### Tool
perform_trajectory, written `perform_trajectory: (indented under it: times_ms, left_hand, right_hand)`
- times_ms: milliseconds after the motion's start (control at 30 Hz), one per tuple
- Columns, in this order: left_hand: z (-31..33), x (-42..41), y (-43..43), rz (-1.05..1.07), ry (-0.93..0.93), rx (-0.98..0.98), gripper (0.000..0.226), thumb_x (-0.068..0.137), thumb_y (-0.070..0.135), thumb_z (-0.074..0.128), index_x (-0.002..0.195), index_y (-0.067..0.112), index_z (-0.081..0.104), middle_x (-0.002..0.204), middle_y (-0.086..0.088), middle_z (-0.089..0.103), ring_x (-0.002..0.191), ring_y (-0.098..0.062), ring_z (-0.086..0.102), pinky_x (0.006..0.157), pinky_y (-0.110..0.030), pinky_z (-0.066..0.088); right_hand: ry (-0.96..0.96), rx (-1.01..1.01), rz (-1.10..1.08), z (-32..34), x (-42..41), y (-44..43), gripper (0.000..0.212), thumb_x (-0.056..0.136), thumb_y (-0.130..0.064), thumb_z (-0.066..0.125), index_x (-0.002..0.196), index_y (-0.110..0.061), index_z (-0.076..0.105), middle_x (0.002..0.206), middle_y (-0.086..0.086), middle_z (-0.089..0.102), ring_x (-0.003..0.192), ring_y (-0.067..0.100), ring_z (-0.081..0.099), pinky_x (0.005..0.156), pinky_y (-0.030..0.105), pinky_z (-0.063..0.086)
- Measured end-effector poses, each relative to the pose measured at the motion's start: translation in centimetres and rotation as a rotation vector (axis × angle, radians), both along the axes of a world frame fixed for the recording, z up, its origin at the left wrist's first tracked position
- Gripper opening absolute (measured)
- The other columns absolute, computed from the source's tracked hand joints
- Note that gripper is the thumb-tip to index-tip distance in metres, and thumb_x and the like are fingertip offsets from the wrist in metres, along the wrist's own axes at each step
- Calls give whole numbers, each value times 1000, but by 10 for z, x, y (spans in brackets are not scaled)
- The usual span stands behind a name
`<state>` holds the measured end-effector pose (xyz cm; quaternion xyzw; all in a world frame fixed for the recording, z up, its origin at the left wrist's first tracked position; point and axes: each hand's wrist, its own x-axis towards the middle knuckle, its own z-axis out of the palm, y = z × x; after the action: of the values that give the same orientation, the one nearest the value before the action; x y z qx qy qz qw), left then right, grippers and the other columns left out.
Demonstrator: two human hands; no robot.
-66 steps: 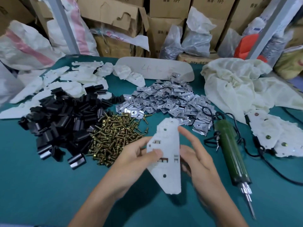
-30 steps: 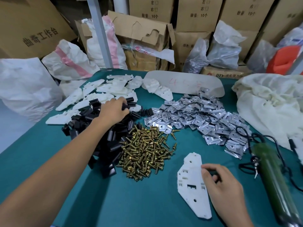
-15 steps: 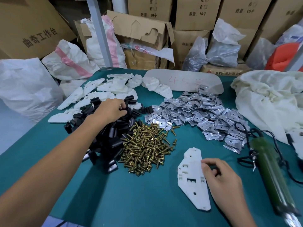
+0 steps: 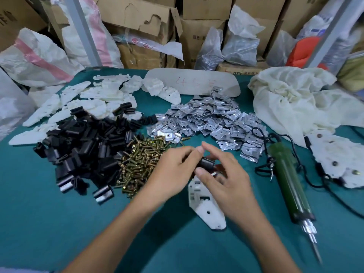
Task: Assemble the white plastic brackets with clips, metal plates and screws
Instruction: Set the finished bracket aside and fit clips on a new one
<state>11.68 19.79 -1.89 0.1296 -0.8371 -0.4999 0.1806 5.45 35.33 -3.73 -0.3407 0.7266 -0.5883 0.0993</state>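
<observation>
Where the green table (image 4: 59, 223) runs out at nine o'clock, white woven sacks (image 4: 37, 62) slump beside it, their contents hidden. At ten o'clock lies a loose heap of bare white brackets (image 4: 78, 101). Just below it a pile of black clips (image 4: 84, 146) touches a pile of brass screws (image 4: 141, 160) near the centre. Behind, at twelve o'clock, the stacked cardboard boxes (image 4: 206, 4) stand shut. The torn box (image 4: 137, 14) at eleven gapes, but what is inside cannot be seen. Grey plastic bags (image 4: 240, 46) at one o'clock hold something dark that I cannot make out.

At the centre both hands meet on one black clip (image 4: 206, 164). The left hand (image 4: 173, 174) curls its fingers at the clip's left end, while the right hand (image 4: 226, 182) pinches it between thumb and forefinger, its other fingers loosely spread. Just below, toward six, one white bracket (image 4: 206, 205) lies flat on the table, its upper end hidden under the right hand.

The metal plates (image 4: 212, 119) are heaped at one o'clock from the hands. At three o'clock a green electric screwdriver (image 4: 289, 182) lies with its bit pointing to five. Above it is a crumpled cream cloth sack (image 4: 295, 101), and whether anything is in it cannot be told. At the far right lie fitted brackets (image 4: 344, 158) with screw heads showing.
</observation>
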Motion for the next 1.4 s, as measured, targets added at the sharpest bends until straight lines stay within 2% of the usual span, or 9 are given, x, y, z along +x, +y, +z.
perform_trajectory:
  times_ms: [133,267,500,667,867,1033,1167,1267,1400]
  left_hand:
    - [-7,1,4,14,-100,9,33,100,47,51,84,25,70,72,14,70,69,-4,64,69,-33,50]
    - [-18,12,5,63,-414,-372,35,96,59,48,113,33,63,94,16,69,87,-11,64,78,-33,51]
    - [-30,0,28,94,-576,-519,68,69,88,55,90,24,49,87,9,59,82,-21,59,61,-35,39]
    - [-27,0,24,107,-471,-421,63,61,87,60,76,29,42,70,10,55,63,-8,52,51,-31,29]
    - [-31,2,26,89,-355,-335,58,65,77,70,76,28,41,74,10,51,65,-9,48,53,-31,30]
    - [-32,0,29,94,-356,-325,57,67,76,70,74,27,42,72,10,53,64,-8,49,52,-30,29]
    - [-33,-2,34,112,-362,-365,57,68,78,68,73,28,41,72,11,52,64,-5,49,51,-29,27]
    - [-34,-2,33,108,-355,-350,58,67,79,67,72,28,40,71,11,52,63,-5,48,51,-28,26]
    - [-35,-3,30,105,-357,-339,59,64,81,66,73,28,41,70,11,53,64,-5,49,52,-29,30]
  right_hand:
    - [-16,34,-99,0,-19,20,44,95,-14,73,125,-45,68,103,0,65,85,16,67,79,42,59]
    - [-272,23,-286,-12,-35,31,26,99,-18,67,113,-39,75,97,-6,76,66,10,72,72,41,61]
    - [-351,97,-305,-35,-41,26,14,102,-23,61,97,-27,73,80,1,77,66,13,72,79,46,62]
    - [-566,-7,-308,-37,-45,22,14,102,-16,60,100,-12,73,93,16,78,74,20,74,72,33,62]
    - [-708,-70,-115,-27,-42,22,24,104,-11,54,103,-6,77,97,12,80,72,18,73,65,28,60]
    - [-680,-93,-132,-26,-39,21,15,102,-15,61,102,-9,75,95,12,79,73,18,72,64,27,59]
    - [-374,43,-283,-34,-35,18,16,85,-33,83,93,-27,71,87,0,76,85,16,74,76,35,61]
    - [-365,38,-272,-33,-33,18,25,74,-51,79,91,-36,71,85,-5,76,84,13,74,79,40,61]
    - [-381,45,-274,-34,-35,18,23,74,-53,76,92,-41,68,79,-6,75,78,14,73,78,44,60]
